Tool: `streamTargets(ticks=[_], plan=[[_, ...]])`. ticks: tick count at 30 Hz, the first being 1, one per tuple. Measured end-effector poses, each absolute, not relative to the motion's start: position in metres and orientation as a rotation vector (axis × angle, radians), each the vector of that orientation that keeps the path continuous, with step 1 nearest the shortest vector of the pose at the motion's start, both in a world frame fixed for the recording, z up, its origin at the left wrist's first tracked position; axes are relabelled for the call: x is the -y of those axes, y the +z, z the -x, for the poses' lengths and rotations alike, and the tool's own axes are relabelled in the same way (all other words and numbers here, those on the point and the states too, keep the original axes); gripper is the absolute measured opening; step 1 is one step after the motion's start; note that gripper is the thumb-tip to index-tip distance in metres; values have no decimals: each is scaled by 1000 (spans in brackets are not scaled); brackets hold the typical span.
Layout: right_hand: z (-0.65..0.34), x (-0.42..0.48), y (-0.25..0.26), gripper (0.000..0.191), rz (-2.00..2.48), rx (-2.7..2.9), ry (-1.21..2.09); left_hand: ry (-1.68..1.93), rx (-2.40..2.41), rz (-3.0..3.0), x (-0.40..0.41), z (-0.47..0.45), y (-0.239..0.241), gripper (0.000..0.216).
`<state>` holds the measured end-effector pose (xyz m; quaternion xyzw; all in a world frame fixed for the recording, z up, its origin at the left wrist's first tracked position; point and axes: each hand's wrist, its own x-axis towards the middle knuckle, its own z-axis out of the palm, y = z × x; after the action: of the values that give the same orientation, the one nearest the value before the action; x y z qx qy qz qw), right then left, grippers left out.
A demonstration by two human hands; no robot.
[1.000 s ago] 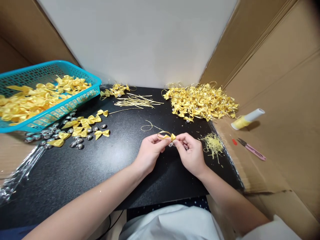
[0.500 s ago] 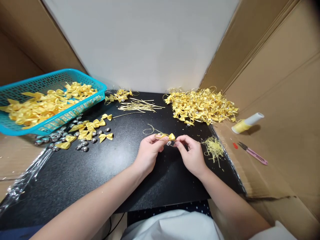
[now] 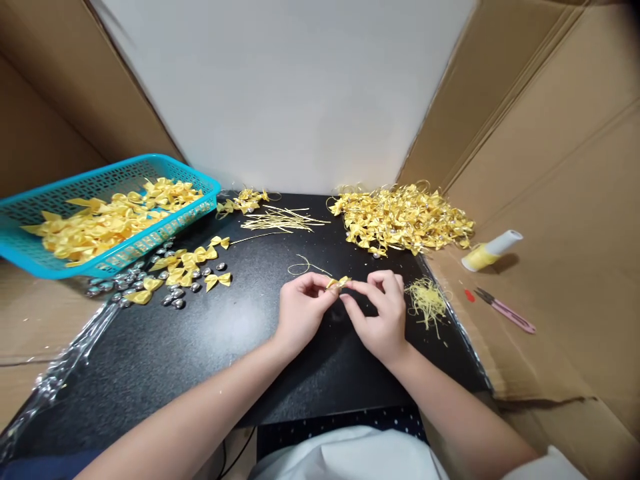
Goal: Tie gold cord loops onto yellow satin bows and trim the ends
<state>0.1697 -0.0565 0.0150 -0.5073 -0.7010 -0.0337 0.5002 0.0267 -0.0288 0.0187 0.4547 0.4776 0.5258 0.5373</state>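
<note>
My left hand (image 3: 305, 310) pinches a small yellow ribbon bow (image 3: 343, 283) between thumb and fingertips, above the black table. A thin gold cord (image 3: 300, 265) curls out behind that hand. On the bow's right side, my right hand (image 3: 377, 313) reaches in with its index fingertip at the bow, the thumb a little lower and apart from it. Whether a thin cord lies at the right fingertips is too small to tell. The silver bell by the bow is hidden now.
At left are a turquoise basket (image 3: 217, 189) of bows, loose bows (image 3: 219, 280) and silver bells (image 3: 179, 303). Gold cords (image 3: 283, 219) lie behind; finished bows (image 3: 405, 217) heap at back right. Cord scraps (image 3: 427, 300), pink thread snips (image 3: 505, 310) and a white tube (image 3: 503, 245) stay right.
My right thumb and index finger have parted, and the index fingertip has moved up against the bow. The bow has turned in my left hand. The view has shifted slightly.
</note>
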Motion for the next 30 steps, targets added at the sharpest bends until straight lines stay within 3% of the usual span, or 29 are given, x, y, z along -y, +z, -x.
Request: streamTargets(ticks=[7,13,17,24,30], plan=[[-167,50,13,16,1296,1713,10,1291,-1155,-1356,32,-28,14,6],[-173,54,17,13,1072,1595,28,1222,-1142,-1226,24,-28,15,12],[-193,50,40,11,900,1350,144,1213,-1230,-1211,13,-23,13,19],[-238,32,79,15,746,1126,-21,1140,-1180,-1147,6,-25,3,22],[-225,38,82,9,713,1134,377,1132,-1163,-1029,7,-28,2,25]])
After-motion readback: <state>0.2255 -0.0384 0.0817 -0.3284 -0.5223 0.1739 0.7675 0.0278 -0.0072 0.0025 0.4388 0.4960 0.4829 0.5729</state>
